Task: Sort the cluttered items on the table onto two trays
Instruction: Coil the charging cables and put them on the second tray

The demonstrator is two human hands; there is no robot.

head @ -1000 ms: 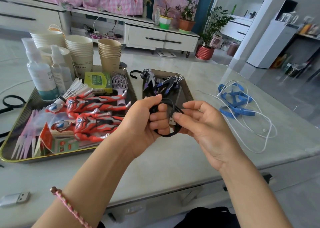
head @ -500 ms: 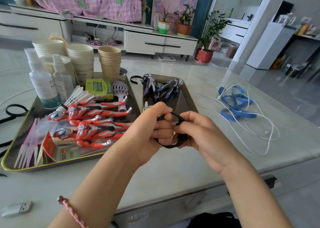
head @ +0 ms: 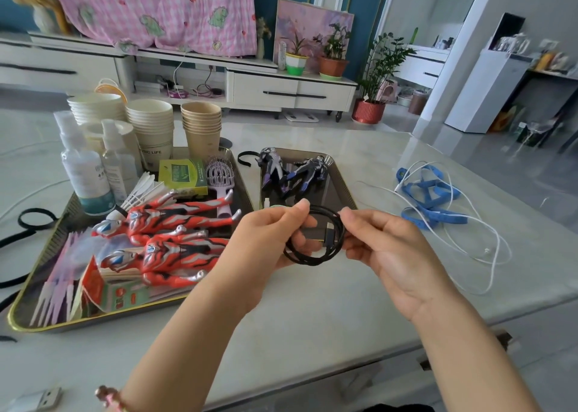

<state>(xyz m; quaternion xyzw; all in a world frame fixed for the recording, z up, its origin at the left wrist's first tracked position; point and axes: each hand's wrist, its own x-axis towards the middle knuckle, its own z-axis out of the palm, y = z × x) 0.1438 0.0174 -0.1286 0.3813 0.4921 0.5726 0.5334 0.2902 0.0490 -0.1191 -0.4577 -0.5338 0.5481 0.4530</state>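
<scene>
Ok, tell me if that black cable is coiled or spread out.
Coiled: the black cable makes a tight loop of several turns, gripped by the left hand and pinched by the right hand.

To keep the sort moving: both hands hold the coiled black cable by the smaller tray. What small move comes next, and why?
Probably lower the coiled black cable into the smaller tray and let go. The left hand and right hand pinch it as a tidy loop just over that tray's near end, where bare floor shows; the two dark figures lie at its far end.
</scene>
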